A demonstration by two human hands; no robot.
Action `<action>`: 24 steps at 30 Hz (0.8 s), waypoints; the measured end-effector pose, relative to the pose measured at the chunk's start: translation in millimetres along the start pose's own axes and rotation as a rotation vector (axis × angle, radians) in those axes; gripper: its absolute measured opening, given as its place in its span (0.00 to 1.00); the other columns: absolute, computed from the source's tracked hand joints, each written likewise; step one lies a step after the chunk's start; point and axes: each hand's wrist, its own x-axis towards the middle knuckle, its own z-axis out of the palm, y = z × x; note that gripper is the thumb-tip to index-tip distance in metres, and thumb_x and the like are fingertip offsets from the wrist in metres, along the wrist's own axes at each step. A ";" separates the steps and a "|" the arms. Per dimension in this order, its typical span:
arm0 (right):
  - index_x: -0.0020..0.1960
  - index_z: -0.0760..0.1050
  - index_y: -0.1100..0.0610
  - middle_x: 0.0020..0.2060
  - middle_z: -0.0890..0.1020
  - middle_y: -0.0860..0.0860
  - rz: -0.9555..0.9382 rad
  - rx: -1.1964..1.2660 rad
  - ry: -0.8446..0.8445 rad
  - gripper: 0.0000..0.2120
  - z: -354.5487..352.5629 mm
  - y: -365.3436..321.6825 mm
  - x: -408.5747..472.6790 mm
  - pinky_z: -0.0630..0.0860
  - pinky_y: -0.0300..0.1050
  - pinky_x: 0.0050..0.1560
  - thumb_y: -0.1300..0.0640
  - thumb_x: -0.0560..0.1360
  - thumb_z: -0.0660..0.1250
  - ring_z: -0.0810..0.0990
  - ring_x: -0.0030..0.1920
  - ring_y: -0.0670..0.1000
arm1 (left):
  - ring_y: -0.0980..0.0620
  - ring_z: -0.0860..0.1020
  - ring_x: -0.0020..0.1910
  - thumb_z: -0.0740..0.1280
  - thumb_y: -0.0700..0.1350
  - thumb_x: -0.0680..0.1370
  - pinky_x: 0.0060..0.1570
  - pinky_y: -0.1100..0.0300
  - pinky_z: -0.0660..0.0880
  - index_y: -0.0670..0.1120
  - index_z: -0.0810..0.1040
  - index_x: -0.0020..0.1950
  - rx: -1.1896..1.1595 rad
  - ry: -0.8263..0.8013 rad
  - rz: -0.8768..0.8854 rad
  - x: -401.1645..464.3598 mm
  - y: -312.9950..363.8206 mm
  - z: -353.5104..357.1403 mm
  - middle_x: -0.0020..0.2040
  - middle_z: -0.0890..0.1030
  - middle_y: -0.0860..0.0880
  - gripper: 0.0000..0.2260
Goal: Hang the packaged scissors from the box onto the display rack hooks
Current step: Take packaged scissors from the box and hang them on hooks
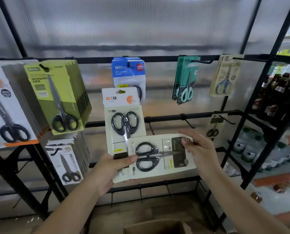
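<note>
Box point(156, 227) lowest | left hand point(110, 168) grips two scissors packs point(157, 157) | right hand point(200, 149) fingers pinch sideways pack's end

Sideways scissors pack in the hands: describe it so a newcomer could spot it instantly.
Start at the black display rack, then drop to the two hands in front of its lower rails. The sideways scissors pack lies horizontally between the left hand and right hand. Unlike the upright white pack beside it, it has a dark label at its right end.
</note>
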 end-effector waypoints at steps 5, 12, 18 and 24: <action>0.58 0.74 0.55 0.48 0.81 0.53 0.160 -0.128 0.184 0.12 -0.9 6.8 4.4 0.78 0.38 0.38 0.58 0.75 0.68 0.81 0.44 0.47 | 0.43 0.83 0.36 0.70 0.34 0.65 0.27 0.49 0.79 0.40 0.80 0.52 -0.030 0.105 0.053 -3.8 -16.8 7.1 0.43 0.85 0.42 0.16; 0.58 0.75 0.59 0.49 0.84 0.56 0.690 0.270 -0.150 0.20 -11.6 36.8 -14.3 0.76 0.46 0.46 0.54 0.68 0.70 0.81 0.52 0.55 | 0.45 0.84 0.37 0.66 0.30 0.72 0.30 0.45 0.80 0.42 0.80 0.52 -0.111 0.233 0.068 0.1 -37.4 11.1 0.42 0.85 0.45 0.12; 0.60 0.73 0.62 0.52 0.83 0.59 0.636 0.337 -0.152 0.20 3.9 68.5 -24.4 0.81 0.48 0.46 0.57 0.70 0.68 0.83 0.51 0.57 | 0.45 0.84 0.38 0.68 0.31 0.71 0.29 0.49 0.80 0.41 0.79 0.53 -0.107 0.222 0.028 5.1 -60.5 18.9 0.43 0.85 0.44 0.13; 0.63 0.71 0.61 0.54 0.81 0.61 0.541 0.464 0.125 0.15 -21.9 87.2 -15.0 0.80 0.57 0.50 0.62 0.76 0.63 0.81 0.53 0.61 | 0.48 0.84 0.37 0.68 0.28 0.70 0.31 0.53 0.79 0.41 0.80 0.50 -0.041 0.184 -0.114 11.7 -87.3 18.7 0.41 0.85 0.45 0.12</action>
